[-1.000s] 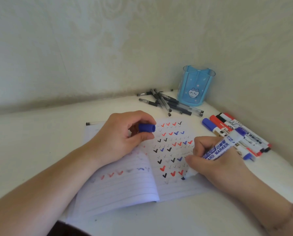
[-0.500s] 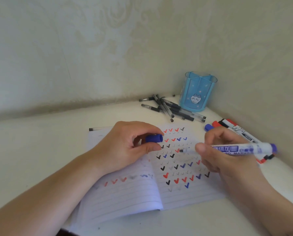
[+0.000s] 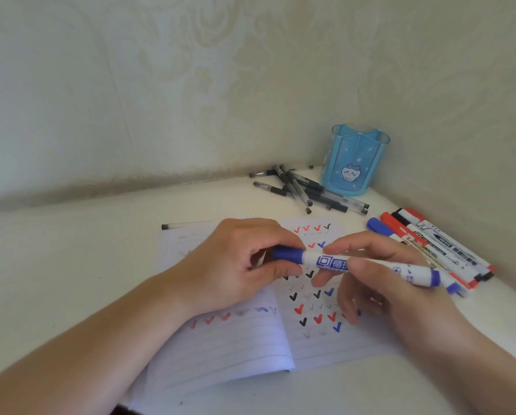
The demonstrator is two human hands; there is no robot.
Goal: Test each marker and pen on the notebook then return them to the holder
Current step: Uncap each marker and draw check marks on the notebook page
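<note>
Left hand (image 3: 232, 265) pinches the blue cap (image 3: 288, 254) on the blue marker (image 3: 370, 266); right hand (image 3: 382, 280) grips the barrel, level above the open notebook (image 3: 250, 348). White tabletop (image 3: 71, 265), wallpapered corner. Blue holder (image 3: 354, 161) stands beyond, well apart; loose pens (image 3: 304, 191) beside it, markers (image 3: 436, 250) to the right.

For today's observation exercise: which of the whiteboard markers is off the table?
The blue-capped white whiteboard marker, held over the open notebook by both hands; the other red, black and blue markers lie side by side on the table at right.
</note>
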